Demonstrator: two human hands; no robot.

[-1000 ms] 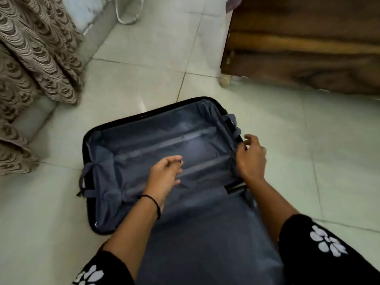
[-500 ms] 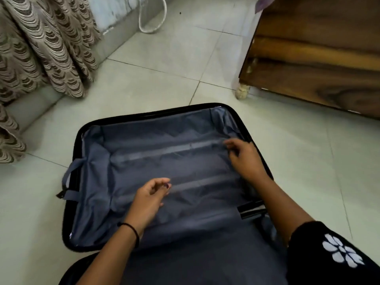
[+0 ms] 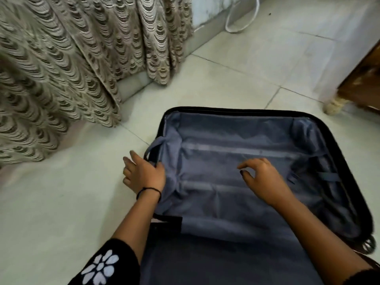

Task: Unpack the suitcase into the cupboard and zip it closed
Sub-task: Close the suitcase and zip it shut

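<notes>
An open black suitcase (image 3: 236, 110) lies flat on the tiled floor, and nothing lies on its grey lining. My left hand (image 3: 144, 173) rests on the suitcase's left rim beside a grey packing strap (image 3: 153, 149). Its fingers are spread over the outside edge and the thumb is against the lining. My right hand (image 3: 265, 179) is over the middle of the lining with loosely curled fingers and holds nothing. A second grey strap (image 3: 327, 176) lies at the right side. The nearer half of the suitcase runs under my arms.
A patterned beige curtain (image 3: 61, 68) hangs to the floor at the left. Wooden furniture (image 3: 366, 79) on a pale foot (image 3: 334, 105) stands at the far right. A white cord (image 3: 240, 23) loops by the wall. A suitcase wheel (image 3: 369, 246) shows at the right.
My left hand moved from the middle of the lining to the left rim. My right hand left the right side and came toward the middle. The view swung left.
</notes>
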